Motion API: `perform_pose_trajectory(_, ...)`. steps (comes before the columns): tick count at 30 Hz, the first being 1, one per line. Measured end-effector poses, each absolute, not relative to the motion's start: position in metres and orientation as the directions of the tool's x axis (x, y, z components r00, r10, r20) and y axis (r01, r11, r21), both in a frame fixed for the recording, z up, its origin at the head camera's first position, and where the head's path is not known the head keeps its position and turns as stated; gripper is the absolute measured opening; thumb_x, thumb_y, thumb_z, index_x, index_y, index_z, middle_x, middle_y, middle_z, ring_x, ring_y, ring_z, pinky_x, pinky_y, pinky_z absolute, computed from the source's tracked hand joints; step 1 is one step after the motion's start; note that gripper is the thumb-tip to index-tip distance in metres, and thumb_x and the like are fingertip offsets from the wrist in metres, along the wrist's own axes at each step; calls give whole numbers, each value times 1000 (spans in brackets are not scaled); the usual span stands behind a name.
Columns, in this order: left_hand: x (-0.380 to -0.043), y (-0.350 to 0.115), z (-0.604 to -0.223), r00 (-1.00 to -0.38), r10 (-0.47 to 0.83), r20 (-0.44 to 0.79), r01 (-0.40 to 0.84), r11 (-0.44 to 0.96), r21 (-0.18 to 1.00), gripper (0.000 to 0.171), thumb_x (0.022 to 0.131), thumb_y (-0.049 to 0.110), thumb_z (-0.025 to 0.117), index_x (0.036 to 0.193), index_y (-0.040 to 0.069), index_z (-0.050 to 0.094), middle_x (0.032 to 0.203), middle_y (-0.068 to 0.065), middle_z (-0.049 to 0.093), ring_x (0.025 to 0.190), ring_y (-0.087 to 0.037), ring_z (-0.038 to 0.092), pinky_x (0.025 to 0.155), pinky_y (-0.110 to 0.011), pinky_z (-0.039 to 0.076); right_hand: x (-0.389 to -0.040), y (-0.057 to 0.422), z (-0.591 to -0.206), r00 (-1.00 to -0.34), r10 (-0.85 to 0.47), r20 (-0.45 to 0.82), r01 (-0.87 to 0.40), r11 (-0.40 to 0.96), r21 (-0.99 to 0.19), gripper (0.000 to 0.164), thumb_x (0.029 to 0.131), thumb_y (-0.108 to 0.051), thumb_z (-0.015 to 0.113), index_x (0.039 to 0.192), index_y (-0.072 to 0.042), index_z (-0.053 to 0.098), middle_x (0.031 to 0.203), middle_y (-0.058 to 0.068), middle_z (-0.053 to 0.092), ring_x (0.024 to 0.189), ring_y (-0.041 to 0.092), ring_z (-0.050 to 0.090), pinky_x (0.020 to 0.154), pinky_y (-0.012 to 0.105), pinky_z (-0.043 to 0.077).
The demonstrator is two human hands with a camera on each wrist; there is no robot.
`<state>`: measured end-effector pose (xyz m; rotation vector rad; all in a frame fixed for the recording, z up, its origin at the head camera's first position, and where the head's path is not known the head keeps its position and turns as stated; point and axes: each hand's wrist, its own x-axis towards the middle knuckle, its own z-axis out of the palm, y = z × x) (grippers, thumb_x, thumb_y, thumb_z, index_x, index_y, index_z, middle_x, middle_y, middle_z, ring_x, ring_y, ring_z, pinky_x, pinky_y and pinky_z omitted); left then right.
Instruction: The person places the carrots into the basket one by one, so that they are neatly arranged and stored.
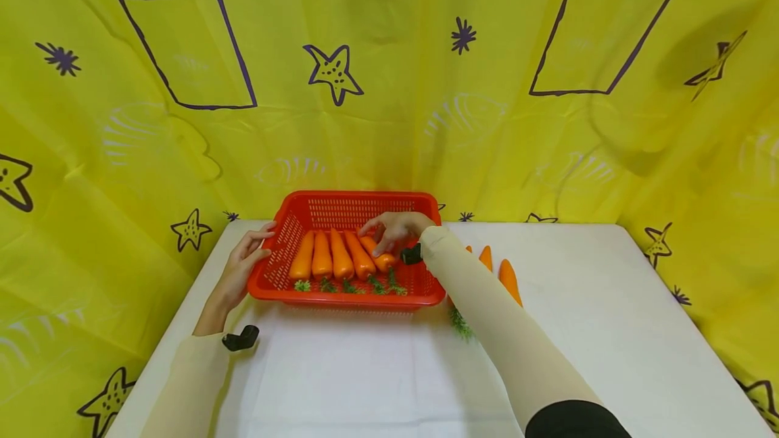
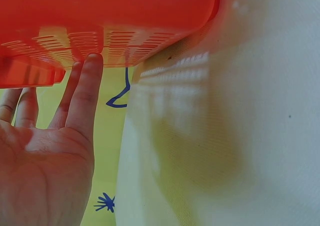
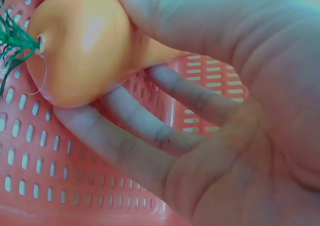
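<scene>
A red mesh basket stands on the white table with several orange carrots lying side by side in it, green tops toward me. My right hand is inside the basket and holds the rightmost carrot. In the right wrist view, the thumb lies on top of this carrot and the fingers are along its side and underneath. At the basket's left side, my left hand touches it. The left wrist view shows fairly straight fingers against its outer wall; the thumb is hard to make out there.
Beyond the basket's right side, more carrots lie on the white table, partly hidden by my right forearm. A yellow curtain with dark drawings hangs behind the table and along both sides.
</scene>
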<state>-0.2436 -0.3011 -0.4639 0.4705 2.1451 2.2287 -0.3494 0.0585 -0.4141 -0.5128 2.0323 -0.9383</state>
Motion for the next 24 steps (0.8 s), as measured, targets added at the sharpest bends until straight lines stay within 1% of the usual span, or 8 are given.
perform_pose_trajectory(3, -244, -301, -463, -956, 213, 200, 192, -59, 980, 31, 107, 5, 48, 136, -5, 46, 167, -11, 29, 156, -25, 21, 101, -20, 48, -349, 58, -415, -584, -622, -521, 18, 632, -775, 68, 91, -5, 77, 152, -16, 50, 139, 17, 55, 104, 25, 65, 84, 43, 59)
perform_pose_trajectory(5, -244, -300, -463, -957, 212, 197, 189, -57, 980, 30, 107, 5, 48, 135, -5, 46, 167, -12, 28, 156, -25, 20, 102, -20, 48, -348, 57, -415, -584, -617, -528, 36, 630, -776, 68, 91, -4, 77, 152, -16, 49, 140, 17, 54, 103, 25, 65, 82, 42, 60)
perform_pose_trajectory(8, -244, -300, -463, -959, 209, 193, 186, -53, 981, 30, 107, 4, 47, 136, -5, 46, 167, -12, 28, 156, -24, 21, 101, -20, 49, -348, 57, -415, -585, -616, -527, 29, 634, -773, 68, 91, -5, 77, 152, -17, 49, 143, 17, 52, 107, 26, 64, 81, 40, 60)
perform_pose_trajectory(12, -244, -300, -462, -958, 212, 192, 185, -51, 981, 30, 107, 4, 47, 136, -5, 45, 167, -11, 29, 155, -22, 22, 101, -21, 49, -347, 58, -414, -589, -617, -522, 13, 639, -769, 68, 91, -7, 77, 152, -18, 49, 145, 17, 51, 116, 28, 61, 84, 39, 59)
perform_pose_trajectory(15, -244, -299, -461, -958, 212, 194, 187, -51, 981, 31, 107, 4, 47, 136, -5, 45, 167, -11, 29, 155, -21, 23, 101, -21, 48, -347, 58, -413, -593, -624, -509, -30, 648, -761, 68, 91, -9, 78, 153, -18, 49, 147, 16, 50, 124, 29, 57, 88, 39, 59)
perform_pose_trajectory(19, -244, -299, -461, -956, 214, 200, 193, -54, 980, 31, 107, 3, 47, 136, -6, 45, 167, -11, 28, 156, -22, 21, 102, -20, 48, -346, 58, -412, -597, -645, -477, -129, 664, -737, 71, 92, -13, 78, 155, -19, 46, 149, 16, 50, 134, 29, 51, 92, 36, 57)
perform_pose_trajectory(21, -243, -300, -462, -955, 218, 202, 195, -57, 979, 31, 107, 3, 47, 136, -6, 45, 168, -12, 28, 156, -24, 19, 103, -20, 47, -345, 57, -411, -596, -653, -467, -164, 668, -726, 73, 92, -15, 78, 156, -19, 44, 150, 16, 50, 136, 29, 50, 92, 34, 56)
perform_pose_trajectory(24, -243, -301, -462, -953, 222, 206, 198, -61, 978, 31, 107, 4, 47, 136, -6, 45, 168, -12, 27, 156, -25, 18, 103, -20, 47, -343, 56, -409, -598, -656, -461, -201, 679, -706, 74, 92, -19, 79, 157, -19, 42, 149, 18, 49, 132, 29, 53, 90, 33, 57)
